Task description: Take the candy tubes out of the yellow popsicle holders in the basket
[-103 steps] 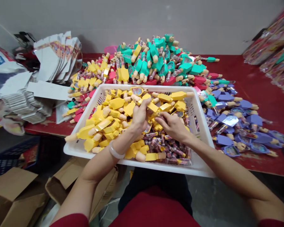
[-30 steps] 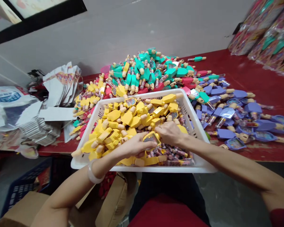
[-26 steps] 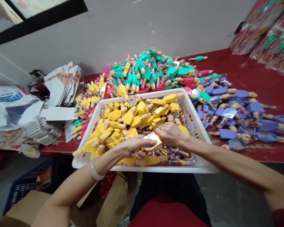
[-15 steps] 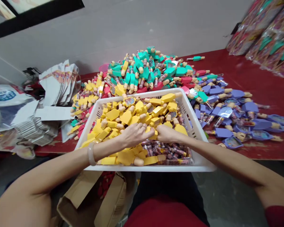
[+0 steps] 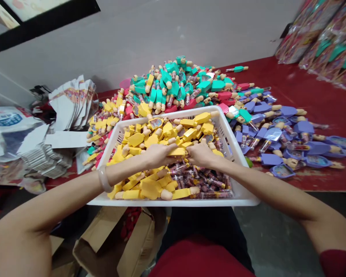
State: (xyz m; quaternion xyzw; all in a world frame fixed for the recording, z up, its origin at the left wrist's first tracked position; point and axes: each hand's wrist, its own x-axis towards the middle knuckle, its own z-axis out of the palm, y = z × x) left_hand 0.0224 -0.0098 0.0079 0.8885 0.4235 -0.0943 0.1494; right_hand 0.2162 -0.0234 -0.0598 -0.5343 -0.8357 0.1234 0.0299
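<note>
My left hand (image 5: 158,155) is closed around a yellow plastic toy (image 5: 177,152) above a white basket (image 5: 246,169). Close by on the right, my right hand (image 5: 201,154) has its fingers curled in at the toy's end; what is in them, if anything, is hidden. Yellow toys with tan rounded ends (image 5: 150,189) fill the basket's left and back. Small clear tubes with dark contents and printed labels (image 5: 210,181) lie loose in its front right part, below my right hand.
Behind the basket rises a heap of green toys (image 5: 174,88), with purple toys (image 5: 317,148) spread on the right of the red table (image 5: 294,86). Stacked white cards (image 5: 40,161) stand left. Bagged packs (image 5: 331,50) line the right. An open cardboard box (image 5: 138,242) sits below.
Both hands have shifted slightly up and apart, and the yellow toy between them shows more fully. More of the tubes below are uncovered. The view has moved a little.
</note>
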